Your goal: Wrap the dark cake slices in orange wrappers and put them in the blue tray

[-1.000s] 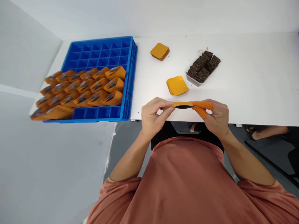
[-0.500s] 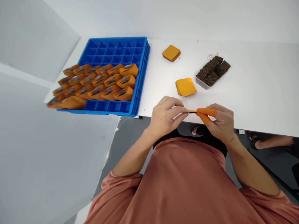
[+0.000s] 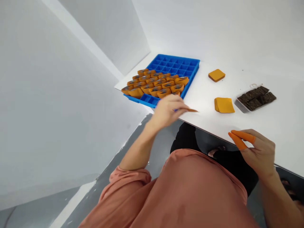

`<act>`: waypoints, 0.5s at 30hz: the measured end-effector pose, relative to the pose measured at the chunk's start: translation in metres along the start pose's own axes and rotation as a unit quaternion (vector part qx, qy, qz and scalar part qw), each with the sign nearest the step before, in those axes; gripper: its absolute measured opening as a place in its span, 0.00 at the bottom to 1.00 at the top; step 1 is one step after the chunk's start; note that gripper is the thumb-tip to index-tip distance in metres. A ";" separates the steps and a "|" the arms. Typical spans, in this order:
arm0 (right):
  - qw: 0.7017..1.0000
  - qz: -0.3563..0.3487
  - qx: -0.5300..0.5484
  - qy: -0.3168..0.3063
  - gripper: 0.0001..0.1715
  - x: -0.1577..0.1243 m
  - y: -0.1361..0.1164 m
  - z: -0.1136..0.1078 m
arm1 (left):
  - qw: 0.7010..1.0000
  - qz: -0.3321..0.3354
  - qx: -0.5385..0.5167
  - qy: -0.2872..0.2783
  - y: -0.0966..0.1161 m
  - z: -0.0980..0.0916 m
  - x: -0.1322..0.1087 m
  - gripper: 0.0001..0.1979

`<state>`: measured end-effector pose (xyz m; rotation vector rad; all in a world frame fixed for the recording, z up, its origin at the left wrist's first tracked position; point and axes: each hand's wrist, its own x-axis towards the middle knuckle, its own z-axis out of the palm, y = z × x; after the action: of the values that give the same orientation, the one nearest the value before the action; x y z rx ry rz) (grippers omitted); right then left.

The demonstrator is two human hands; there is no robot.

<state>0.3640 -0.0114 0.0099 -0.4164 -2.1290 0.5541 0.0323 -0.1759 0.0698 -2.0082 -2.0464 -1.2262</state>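
My left hand (image 3: 169, 109) is closed on a thin orange piece (image 3: 192, 110), seen nearly edge-on and sticking out to the right of the fingers. This hand is by the front right corner of the blue divided tray (image 3: 148, 100), hiding part of it. Several rows of curled orange bundles (image 3: 155, 91) with dark material inside fill the tray's nearer compartments. My right hand (image 3: 257, 150), with orange finger covers on thumb and forefinger, hovers at the table's front edge. Its two covered tips are pinched together, with nothing visible between them.
A loose stack of orange squares (image 3: 224, 105) lies on the white table (image 3: 209, 122). Farther back is a neater orange stack (image 3: 217, 75). To the right, a clear container (image 3: 243, 107) holds dark brown flat pieces (image 3: 256, 97). A wall stands at the left.
My hands have parted. The left one has carried the thin orange piece toward the tray, and the right one has let go of it. The view has swung left.
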 end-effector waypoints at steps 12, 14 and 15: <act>0.953 0.271 -0.137 0.016 0.19 -0.051 0.054 -0.035 | 0.849 -0.394 0.353 0.012 -0.164 -0.150 -0.047 0.12; 0.940 0.306 -0.147 0.033 0.17 -0.061 0.068 -0.041 | 0.856 -0.387 0.341 0.029 -0.172 -0.144 -0.048 0.14; 0.935 0.317 -0.152 0.042 0.16 -0.066 0.074 -0.043 | 0.861 -0.382 0.334 0.035 -0.176 -0.141 -0.047 0.15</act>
<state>0.4431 0.0301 -0.0511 -1.3054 -1.9775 0.5425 -0.1791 -0.2662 0.0546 -0.8472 -2.7864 -0.4340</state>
